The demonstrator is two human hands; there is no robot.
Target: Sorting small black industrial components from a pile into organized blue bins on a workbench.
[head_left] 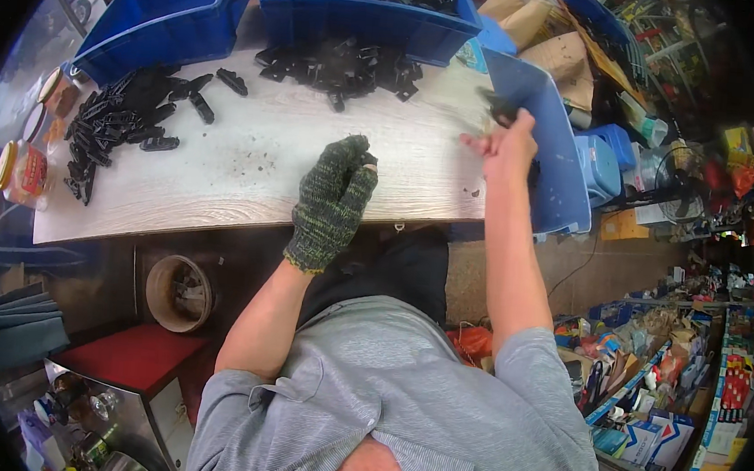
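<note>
Head view — gloved left hand [334, 201] curled above table [425, 182], contents hidden; bare right hand [511, 147] beside blue bin [561, 153] at table's right end, blurred black part [499, 106] near fingers, grip unclear. Loose piles left [113, 119] and far-centre [346, 69] on table — work apparently unfinished.

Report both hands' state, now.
Left hand: gloved, curled closed; whether it holds anything cannot be told.
Right hand: bare, blurred, a dark part by its fingers; held or released cannot be told.
</note>
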